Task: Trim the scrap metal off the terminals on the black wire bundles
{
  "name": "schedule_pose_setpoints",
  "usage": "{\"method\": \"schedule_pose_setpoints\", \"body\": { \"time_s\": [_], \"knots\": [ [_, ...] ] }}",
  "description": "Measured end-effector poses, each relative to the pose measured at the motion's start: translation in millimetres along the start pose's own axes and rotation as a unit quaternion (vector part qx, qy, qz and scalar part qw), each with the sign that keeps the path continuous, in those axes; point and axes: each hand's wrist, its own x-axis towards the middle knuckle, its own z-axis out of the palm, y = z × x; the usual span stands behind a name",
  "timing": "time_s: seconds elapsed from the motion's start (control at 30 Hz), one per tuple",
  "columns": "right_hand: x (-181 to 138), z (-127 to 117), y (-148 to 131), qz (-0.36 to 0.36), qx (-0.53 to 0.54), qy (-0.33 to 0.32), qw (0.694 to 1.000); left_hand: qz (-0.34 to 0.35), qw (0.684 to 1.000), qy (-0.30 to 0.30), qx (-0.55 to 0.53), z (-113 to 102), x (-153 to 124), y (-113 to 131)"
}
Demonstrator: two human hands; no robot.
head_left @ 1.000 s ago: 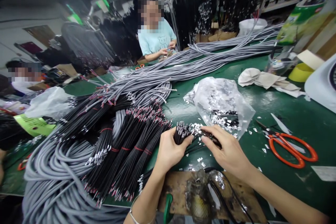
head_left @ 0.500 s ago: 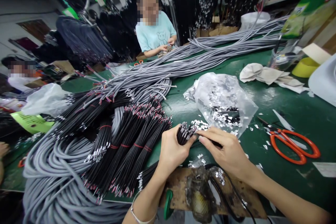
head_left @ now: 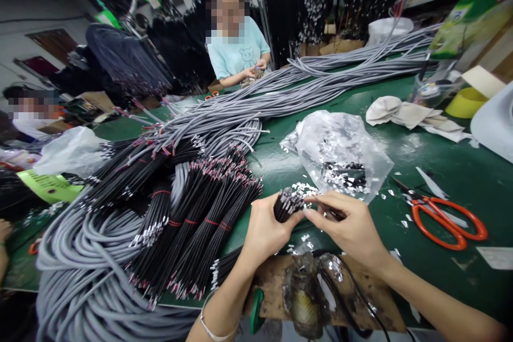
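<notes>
My left hand [head_left: 264, 227] is wrapped round a bundle of thin black wires [head_left: 286, 206], their silvery tips pointing up. Beside those tips, my right hand [head_left: 352, 224] pinches a thin dark piece [head_left: 334, 212] between thumb and fingers; its kind is hard to make out. The two hands nearly touch. Small silvery scraps [head_left: 304, 188] lie scattered just beyond them. Below the hands, a wooden board [head_left: 276, 272] at the table edge carries a worn, yellowish lumpy fixture [head_left: 304, 307] and black cords.
Banded bundles of black wires [head_left: 208, 219] and coiled grey cables [head_left: 92, 256] fill the left. A clear plastic bag [head_left: 340, 144] with silvery bits lies ahead. Orange-handled scissors [head_left: 449, 219] rest at right. Across the green table [head_left: 401, 160], a person [head_left: 238, 53] works with their hands.
The wire bundle in my left hand has shifted slightly right and its tips are turned a little. My right hand has moved slightly with the dark piece.
</notes>
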Motion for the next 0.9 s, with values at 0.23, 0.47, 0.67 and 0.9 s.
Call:
{"method": "schedule_pose_setpoints", "body": {
  "time_s": [0.23, 0.47, 0.67, 0.9],
  "knots": [
    [-2.5, 5.9, -4.2, -0.006, 0.033, 0.01, 0.999, 0.005, 1.0, 0.006, 0.026, 7.3, -3.5, -2.5],
    [-2.1, 2.6, -3.6, 0.032, 0.026, -0.004, 0.999, -0.014, 0.998, -0.023, -0.058, 4.1, -1.5, -5.7],
    [5.1, -1.6, 1.2, -0.017, -0.061, 0.015, 0.998, -0.043, 0.96, -0.187, -0.204, -3.6, -0.4, -4.0],
    [9.2, -8.1, 10.6, -0.038, -0.094, 0.078, 0.992, -0.045, 0.985, -0.149, -0.073, -2.4, 6.0, -10.3]
  ]
}}
